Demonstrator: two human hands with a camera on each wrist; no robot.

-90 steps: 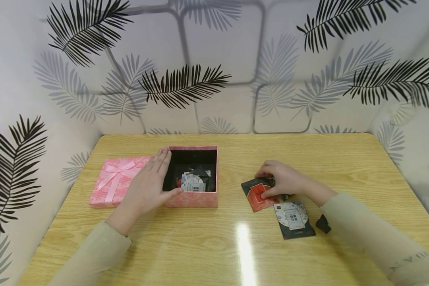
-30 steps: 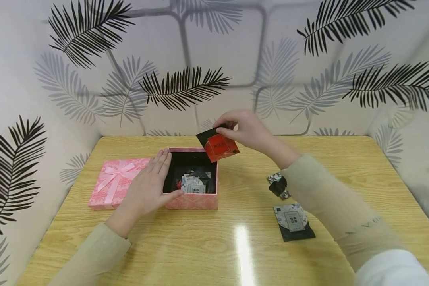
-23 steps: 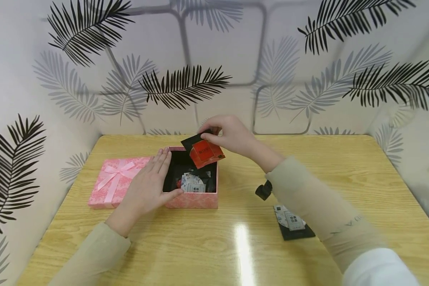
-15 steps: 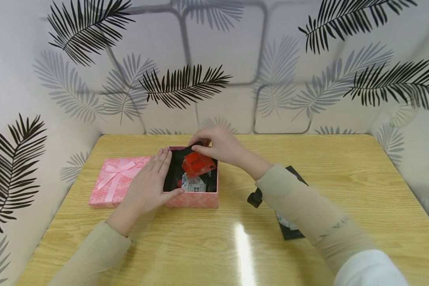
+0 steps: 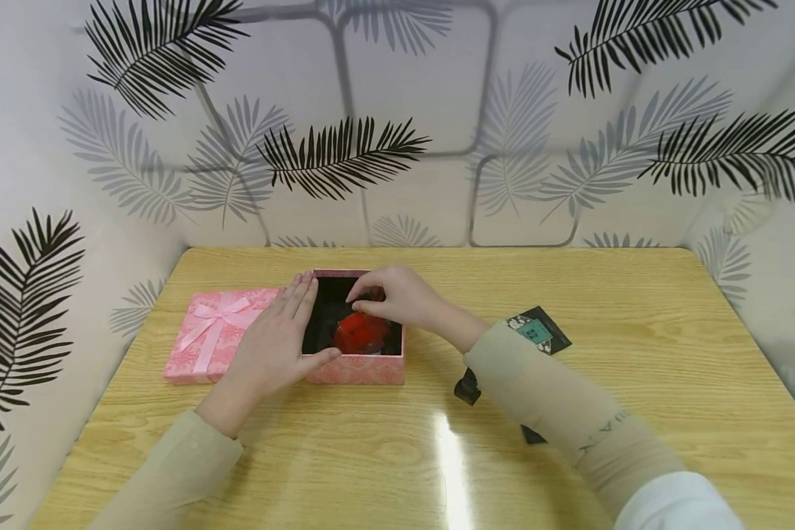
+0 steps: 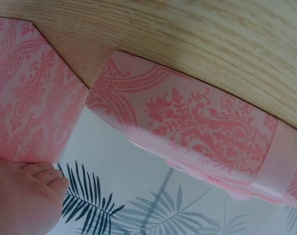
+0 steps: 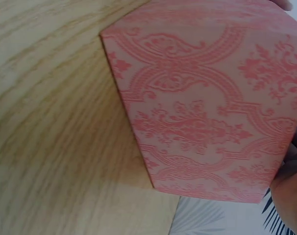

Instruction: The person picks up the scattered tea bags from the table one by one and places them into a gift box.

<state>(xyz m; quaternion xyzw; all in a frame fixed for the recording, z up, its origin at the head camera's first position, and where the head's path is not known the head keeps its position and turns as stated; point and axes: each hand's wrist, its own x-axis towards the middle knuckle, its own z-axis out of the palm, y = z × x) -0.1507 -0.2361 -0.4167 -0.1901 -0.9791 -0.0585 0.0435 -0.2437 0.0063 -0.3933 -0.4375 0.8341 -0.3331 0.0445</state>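
My left hand [image 5: 274,338] lies with straight fingers along the left rim of the pink patterned box [image 5: 354,370], thumb over its front edge. The box stands without its lid, its inside black. My right hand [image 5: 397,298] reaches into the box over its right rim, thumb and forefinger pinching the dark upper end of a red and black sachet [image 5: 361,333]. That sachet covers the others in the box. In the left wrist view, my left hand [image 6: 28,196] is at the box's top edge. In the right wrist view, the box wall hides most of my right hand [image 7: 290,196].
The pink lid [image 5: 221,331] with a ribbon bow lies left of the box. Right of it, a black sachet with a green label [image 5: 539,331], a small black object [image 5: 467,388] and a mostly hidden sachet [image 5: 532,436] lie around my right forearm. A patterned wall backs the table [image 5: 397,456].
My right hand has picked up the red and black sachet from the table's right side, carried it left and lowered it into the box. My left hand has stayed at the rim.
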